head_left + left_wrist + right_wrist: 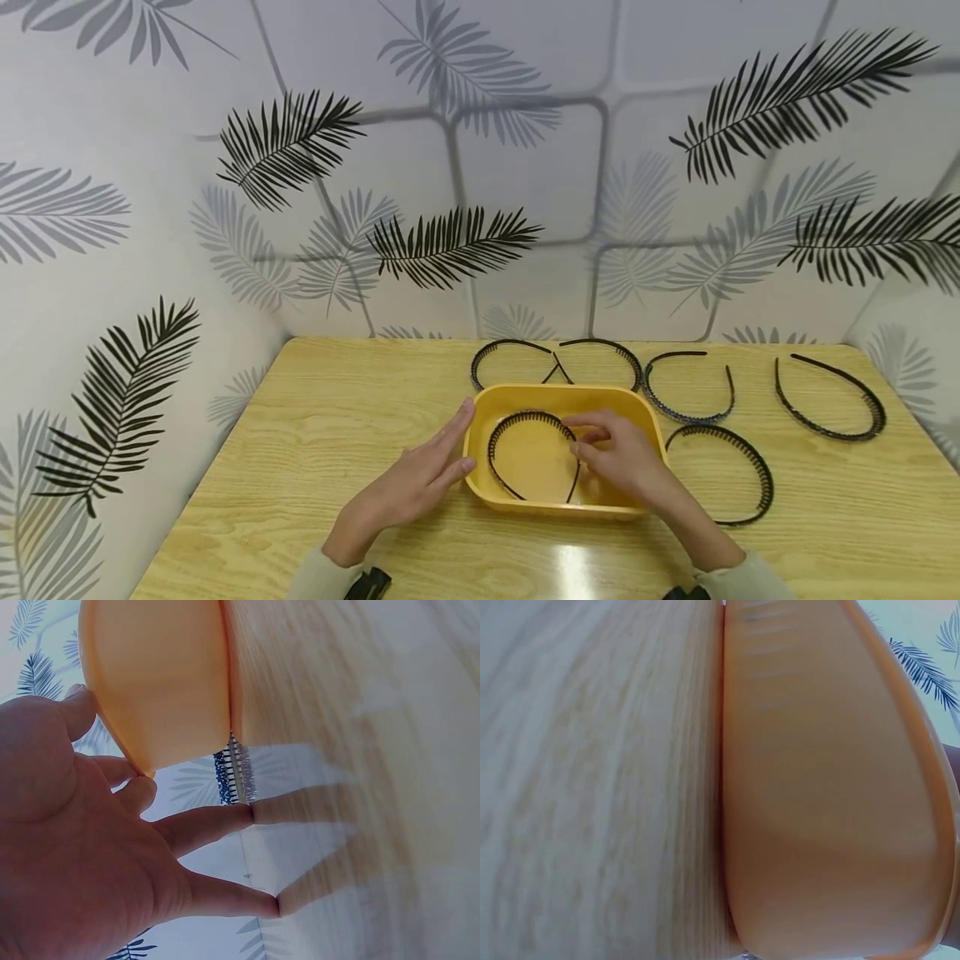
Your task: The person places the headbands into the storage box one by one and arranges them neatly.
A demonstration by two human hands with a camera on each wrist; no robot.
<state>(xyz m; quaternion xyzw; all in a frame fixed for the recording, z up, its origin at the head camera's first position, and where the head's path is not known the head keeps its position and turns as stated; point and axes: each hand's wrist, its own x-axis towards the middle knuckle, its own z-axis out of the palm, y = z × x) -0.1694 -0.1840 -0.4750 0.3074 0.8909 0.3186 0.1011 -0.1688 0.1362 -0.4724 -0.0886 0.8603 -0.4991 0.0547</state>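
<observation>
A yellow plastic basin (555, 508) stands on the table, and a black toothed headband (531, 414) lies inside it. My right hand (626, 458) reaches in over the right rim and pinches the headband's right side between thumb and fingers. On the other side, my left hand (408, 487) touches the basin's left rim with spread, mostly straight fingers. The left wrist view shows two fingertips of that hand (97, 840) down on the tabletop. In the right wrist view the basin's side wall (825, 787) hides the right hand's fingers.
Behind the basin lie two headbands, left (476, 367) and right (636, 362), with ends crossing. To its right are a dark bluish headband (686, 418), a black one (767, 475) close by and another (873, 417) farther off. A leaf-patterned wall (525, 292) rises behind the wooden table (337, 400).
</observation>
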